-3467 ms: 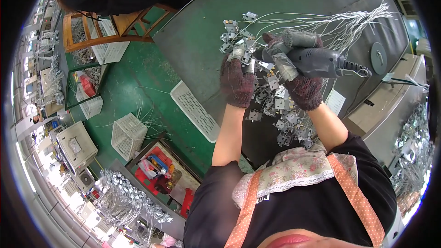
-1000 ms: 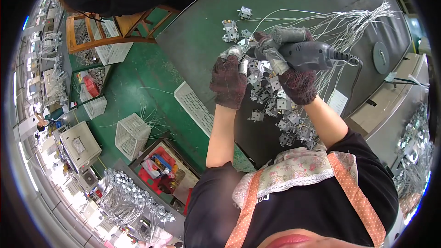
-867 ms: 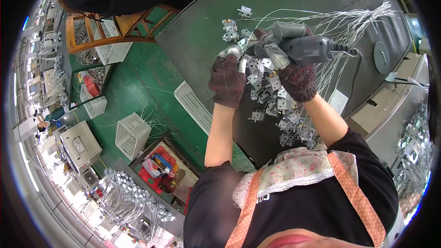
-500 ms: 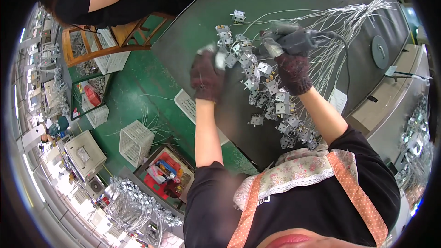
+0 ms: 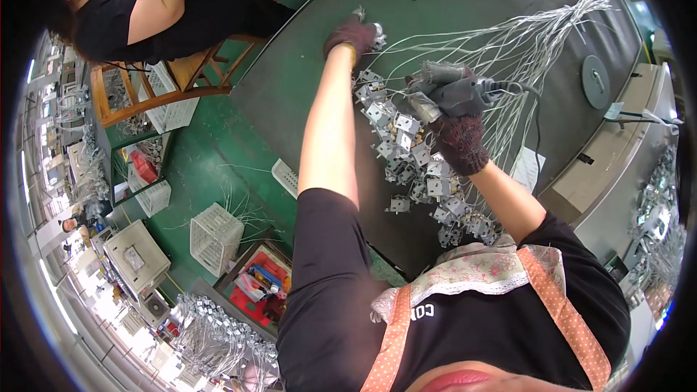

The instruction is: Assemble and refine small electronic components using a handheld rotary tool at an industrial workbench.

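My gloved left hand reaches across the dark table to the far end of a row of small metal box-shaped parts. Its taped fingertips close around one such part, mostly hidden by the glove, with thin wires beside it. My gloved right hand wraps around a dark grey corded power tool, held above the row. The tool's working end is hard to make out. Long pale wires run from the parts to a gathered bunch at the table's far right.
A grey round disc lies on the table at right. One part sits apart from the row. Left of the table are a white crate, a wooden chair with a seated person, and a box of red and blue items.
My left hand has moved forward, away from me, from beside the row to its far end. My right hand keeps hold of the power tool, with little movement.
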Demonstrator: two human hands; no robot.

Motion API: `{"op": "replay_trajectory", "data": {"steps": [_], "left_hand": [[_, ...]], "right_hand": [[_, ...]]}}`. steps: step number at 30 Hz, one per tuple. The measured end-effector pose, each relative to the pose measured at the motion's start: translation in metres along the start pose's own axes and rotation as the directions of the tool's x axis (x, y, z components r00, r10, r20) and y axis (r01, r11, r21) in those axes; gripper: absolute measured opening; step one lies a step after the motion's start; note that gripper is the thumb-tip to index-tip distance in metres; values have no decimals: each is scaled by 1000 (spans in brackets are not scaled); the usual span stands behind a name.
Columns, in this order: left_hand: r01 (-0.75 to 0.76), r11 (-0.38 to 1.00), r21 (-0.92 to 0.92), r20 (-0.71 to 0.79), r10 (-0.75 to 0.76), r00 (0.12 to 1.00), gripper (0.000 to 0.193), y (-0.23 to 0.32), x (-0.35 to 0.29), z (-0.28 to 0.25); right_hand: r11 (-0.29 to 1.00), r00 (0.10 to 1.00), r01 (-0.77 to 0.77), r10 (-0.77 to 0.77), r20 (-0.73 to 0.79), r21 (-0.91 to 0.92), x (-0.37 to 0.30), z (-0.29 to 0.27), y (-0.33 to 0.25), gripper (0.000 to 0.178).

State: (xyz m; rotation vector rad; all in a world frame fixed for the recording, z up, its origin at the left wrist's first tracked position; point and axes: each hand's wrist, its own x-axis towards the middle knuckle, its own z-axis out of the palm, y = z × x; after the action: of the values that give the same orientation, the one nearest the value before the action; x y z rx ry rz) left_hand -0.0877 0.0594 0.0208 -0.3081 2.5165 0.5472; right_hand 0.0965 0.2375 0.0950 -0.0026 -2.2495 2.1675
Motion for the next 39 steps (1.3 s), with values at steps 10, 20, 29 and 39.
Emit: {"op": "replay_trajectory", "data": {"steps": [10, 20, 29, 39], "left_hand": [[-30, 455, -890, 179, 409, 895, 13, -42, -83, 5], [399, -196, -896, 396, 52, 917, 19, -6, -191, 39], [322, -298, -899, 305, 105, 947, 15, -11, -189, 57], [312, -355, -881, 296, 99, 950, 13, -8, -193, 55]], "right_hand": [[929, 995, 68, -38, -89, 364, 5, -27, -64, 38], [983, 987, 135, -144, 67, 120, -18, -33, -63, 47], [980, 973, 196, -189, 129, -39, -28, -37, -62, 55], [997, 971, 74, -78, 225, 27, -23, -41, -46, 51]]}}
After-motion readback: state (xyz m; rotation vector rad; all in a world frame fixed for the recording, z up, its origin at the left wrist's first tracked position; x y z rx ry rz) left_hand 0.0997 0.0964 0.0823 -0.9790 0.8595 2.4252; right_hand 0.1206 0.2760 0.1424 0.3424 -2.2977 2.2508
